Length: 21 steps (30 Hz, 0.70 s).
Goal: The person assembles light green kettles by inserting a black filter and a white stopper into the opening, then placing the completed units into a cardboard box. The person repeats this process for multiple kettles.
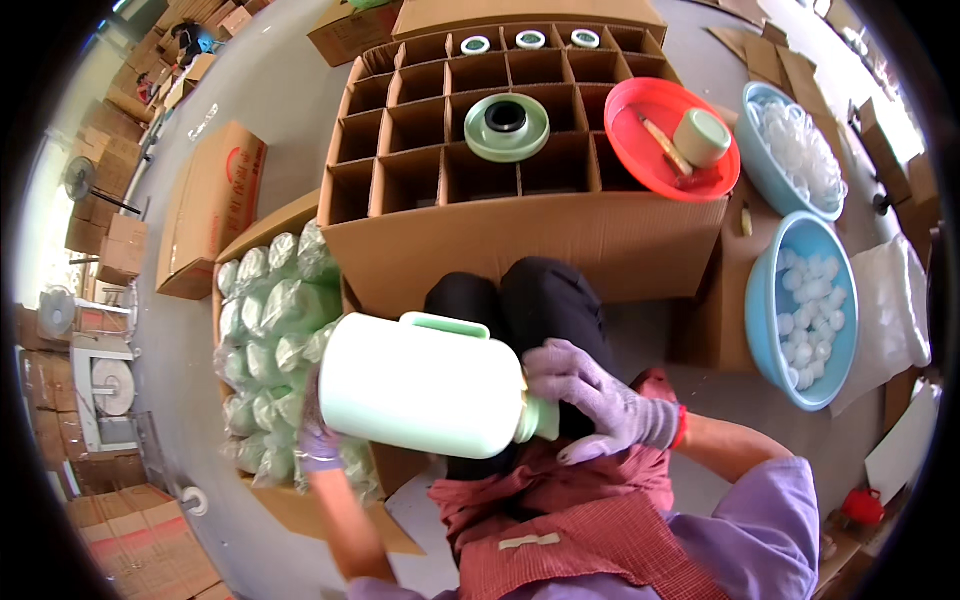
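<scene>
A pale green plastic jug (420, 385) with a side handle lies tilted on its side above my lap, its neck pointing right. My left hand (318, 430) grips it from the base end; the jug hides most of those fingers. At the neck, my right hand (605, 405) is open, fingers stretched toward the jug's shoulder and thumb apart. A small yellowish bit shows by the fingertips, too small to name. Both hands wear greyish-purple gloves. In front of my knees stands a divided carton (520, 235), with a round green part (507, 145) with a black centre resting on its dividers.
A red basin (630, 170) on the carton's right corner holds a green cup and a wooden-handled tool. To the right, blue basins hold clear rings (795, 140) and white caps (812, 320). Bagged green jugs (265, 345) fill a carton at left. Three small lids line the divided carton's far edge.
</scene>
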Motion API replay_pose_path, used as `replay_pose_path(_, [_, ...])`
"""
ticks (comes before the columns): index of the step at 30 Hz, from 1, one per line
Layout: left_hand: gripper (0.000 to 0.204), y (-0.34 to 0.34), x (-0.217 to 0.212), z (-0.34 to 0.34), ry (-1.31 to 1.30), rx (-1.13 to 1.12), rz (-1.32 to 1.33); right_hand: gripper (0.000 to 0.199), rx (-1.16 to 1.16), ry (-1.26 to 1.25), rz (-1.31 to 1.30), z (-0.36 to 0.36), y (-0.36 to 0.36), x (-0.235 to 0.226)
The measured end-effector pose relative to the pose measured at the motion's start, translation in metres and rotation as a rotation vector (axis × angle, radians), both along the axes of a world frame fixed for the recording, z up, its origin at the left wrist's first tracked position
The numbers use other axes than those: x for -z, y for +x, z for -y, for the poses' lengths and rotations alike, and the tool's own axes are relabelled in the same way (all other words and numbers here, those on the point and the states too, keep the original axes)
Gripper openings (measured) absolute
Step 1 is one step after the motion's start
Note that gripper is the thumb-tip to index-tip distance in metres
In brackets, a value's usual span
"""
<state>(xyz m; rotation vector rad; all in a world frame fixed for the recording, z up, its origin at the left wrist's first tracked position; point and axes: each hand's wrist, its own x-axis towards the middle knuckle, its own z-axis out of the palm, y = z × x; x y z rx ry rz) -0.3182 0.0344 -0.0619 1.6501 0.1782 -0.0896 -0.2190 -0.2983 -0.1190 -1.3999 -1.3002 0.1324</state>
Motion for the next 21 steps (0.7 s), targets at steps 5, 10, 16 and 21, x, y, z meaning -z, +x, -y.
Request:
replay_pose_path(5, [0.046,0.057,-0.009,0.072,0.919,0.626,0.071,0.030,0.270,-0.192,0.293,-0.018,0.114,-0.025])
replay_pose_path(10, [0.043,0.080,0.028,0.096,0.806,0.905,-0.134,0.051,0.511,-0.462,0.730,-0.106,0.284,0.002])
replay_pose_path(16, [0.052,0.091,0.021,0.072,-0.103,-0.251,0.031,0.058,0.329,-0.403,0.631,-0.127,0.261,-0.017])
replay_pose_path(21, [0.050,0.115,0.017,0.086,-0.211,-0.300,0.380,0.052,0.400,-0.090,0.121,-0.126,0.122,-0.045])
